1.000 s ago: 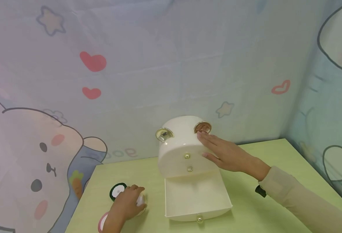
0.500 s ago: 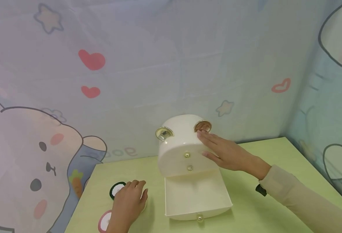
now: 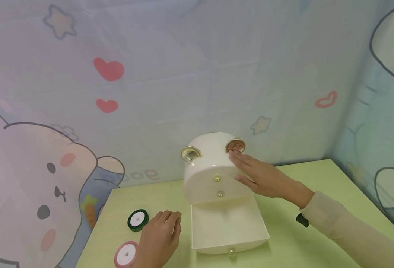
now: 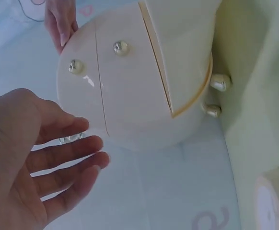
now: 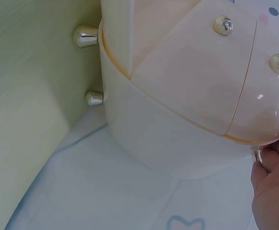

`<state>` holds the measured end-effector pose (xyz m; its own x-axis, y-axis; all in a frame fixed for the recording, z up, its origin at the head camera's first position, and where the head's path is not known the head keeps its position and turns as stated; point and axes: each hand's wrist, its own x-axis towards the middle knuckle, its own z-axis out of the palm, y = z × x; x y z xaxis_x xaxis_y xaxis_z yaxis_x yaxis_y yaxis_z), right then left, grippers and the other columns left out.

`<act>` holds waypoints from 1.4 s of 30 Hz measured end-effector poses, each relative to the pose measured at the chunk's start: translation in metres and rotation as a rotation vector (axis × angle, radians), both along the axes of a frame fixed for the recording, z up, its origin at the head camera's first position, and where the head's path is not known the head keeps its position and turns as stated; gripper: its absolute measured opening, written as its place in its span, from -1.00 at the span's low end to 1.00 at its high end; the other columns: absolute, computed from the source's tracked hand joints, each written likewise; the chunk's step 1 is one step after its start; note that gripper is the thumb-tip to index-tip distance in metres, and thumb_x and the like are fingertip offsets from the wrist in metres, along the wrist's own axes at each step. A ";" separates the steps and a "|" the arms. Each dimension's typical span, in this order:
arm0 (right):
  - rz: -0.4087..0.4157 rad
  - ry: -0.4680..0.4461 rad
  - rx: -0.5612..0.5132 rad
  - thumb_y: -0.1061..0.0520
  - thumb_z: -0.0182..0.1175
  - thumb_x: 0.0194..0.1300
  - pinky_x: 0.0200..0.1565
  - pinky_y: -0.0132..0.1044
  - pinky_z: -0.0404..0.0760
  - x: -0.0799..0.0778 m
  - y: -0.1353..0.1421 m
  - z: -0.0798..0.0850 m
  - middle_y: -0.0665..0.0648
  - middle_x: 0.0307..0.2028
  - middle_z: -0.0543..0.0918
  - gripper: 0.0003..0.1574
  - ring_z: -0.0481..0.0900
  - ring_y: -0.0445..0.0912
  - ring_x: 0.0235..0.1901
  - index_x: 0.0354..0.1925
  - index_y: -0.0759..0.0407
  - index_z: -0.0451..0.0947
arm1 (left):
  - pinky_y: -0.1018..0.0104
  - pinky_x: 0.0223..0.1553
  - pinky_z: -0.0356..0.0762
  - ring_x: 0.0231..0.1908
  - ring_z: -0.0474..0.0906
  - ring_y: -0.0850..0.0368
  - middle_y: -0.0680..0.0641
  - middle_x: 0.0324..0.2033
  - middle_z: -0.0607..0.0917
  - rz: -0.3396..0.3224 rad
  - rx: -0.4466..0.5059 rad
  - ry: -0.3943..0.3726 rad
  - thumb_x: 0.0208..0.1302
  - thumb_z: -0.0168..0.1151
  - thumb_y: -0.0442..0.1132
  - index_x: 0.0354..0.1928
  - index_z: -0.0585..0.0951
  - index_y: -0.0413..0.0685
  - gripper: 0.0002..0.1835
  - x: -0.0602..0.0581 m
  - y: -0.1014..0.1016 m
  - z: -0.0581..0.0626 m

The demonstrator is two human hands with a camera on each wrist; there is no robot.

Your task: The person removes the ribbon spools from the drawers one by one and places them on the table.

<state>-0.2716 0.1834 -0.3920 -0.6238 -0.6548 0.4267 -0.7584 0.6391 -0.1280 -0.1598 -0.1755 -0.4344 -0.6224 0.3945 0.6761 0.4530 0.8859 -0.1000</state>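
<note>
A cream drawer box [image 3: 205,186] with gold knobs and two gold ear-like pieces stands on the table, its bottom drawer [image 3: 228,225] pulled out. My right hand [image 3: 267,178] rests fairly straight fingers on the box's upper right side, beside the right gold ear [image 3: 235,146]. Left of the drawer hovers my left hand [image 3: 160,238], its fingers loosely bent and nothing between them in the left wrist view. Close to it lie a dark green ribbon spool [image 3: 138,220] and a pink ribbon spool [image 3: 126,254]. A pale, round spool-like thing [image 4: 275,201] shows at the left wrist view's lower right.
The light green table [image 3: 301,242] backs onto a cloth wall [image 3: 170,93] printed with hearts, stars and a rabbit. A dark object [image 3: 302,220] shows under the right sleeve. The box stands on gold feet [image 5: 87,36].
My left hand has come away from the pale, round thing it was reaching over and shifted right toward the drawer, uncovering the green and pink spools. My right hand stays on the box.
</note>
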 end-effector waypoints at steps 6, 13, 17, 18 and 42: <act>0.012 0.033 -0.018 0.01 0.12 0.60 0.45 0.13 0.45 0.002 0.000 0.001 0.27 0.63 0.20 -0.13 0.29 0.20 0.57 0.65 0.27 0.05 | 0.39 -0.48 0.61 -0.48 0.64 0.21 0.09 -0.47 0.75 -0.153 0.046 0.131 0.43 0.12 -0.22 -0.28 0.77 -0.01 -0.76 0.009 0.023 -0.001; 0.009 0.027 -0.029 0.00 0.14 0.59 0.41 0.13 0.50 0.001 0.000 -0.001 0.28 0.63 0.20 -0.12 0.32 0.21 0.55 0.65 0.25 0.04 | 0.58 -0.64 0.40 -0.67 0.50 0.29 0.12 -0.62 0.67 -0.346 0.034 0.376 0.44 0.01 -0.25 -0.38 0.75 -0.01 -0.67 0.015 0.054 -0.026; 0.008 0.019 -0.033 0.01 0.15 0.58 0.40 0.14 0.50 0.001 0.000 0.000 0.29 0.62 0.21 -0.11 0.33 0.22 0.55 0.64 0.26 0.05 | 0.65 -0.65 0.29 -0.70 0.43 0.33 0.12 -0.66 0.65 -0.391 -0.001 0.429 0.36 0.02 -0.29 -0.43 0.71 -0.01 -0.70 0.018 0.066 -0.030; 0.008 0.018 -0.034 0.01 0.16 0.58 0.40 0.14 0.50 0.001 0.000 0.001 0.29 0.62 0.21 -0.11 0.33 0.22 0.55 0.65 0.26 0.05 | 0.67 -0.64 0.27 -0.71 0.41 0.34 0.12 -0.67 0.64 -0.394 -0.004 0.429 0.37 0.01 -0.29 -0.44 0.70 -0.01 -0.70 0.019 0.068 -0.030; 0.020 0.052 -0.048 0.03 0.19 0.56 0.39 0.11 0.52 0.000 -0.001 -0.003 0.29 0.61 0.25 -0.10 0.34 0.20 0.54 0.64 0.26 0.07 | 0.55 -0.38 0.62 -0.20 0.73 0.27 0.11 -0.23 0.78 -0.412 -0.540 0.189 0.61 -0.13 0.17 -0.20 0.73 0.12 -0.51 0.040 0.102 -0.073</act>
<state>-0.2719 0.1825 -0.3953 -0.5871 -0.6449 0.4893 -0.7772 0.6181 -0.1178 -0.1197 -0.0740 -0.5075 -0.2413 0.8839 0.4007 0.6724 0.4500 -0.5877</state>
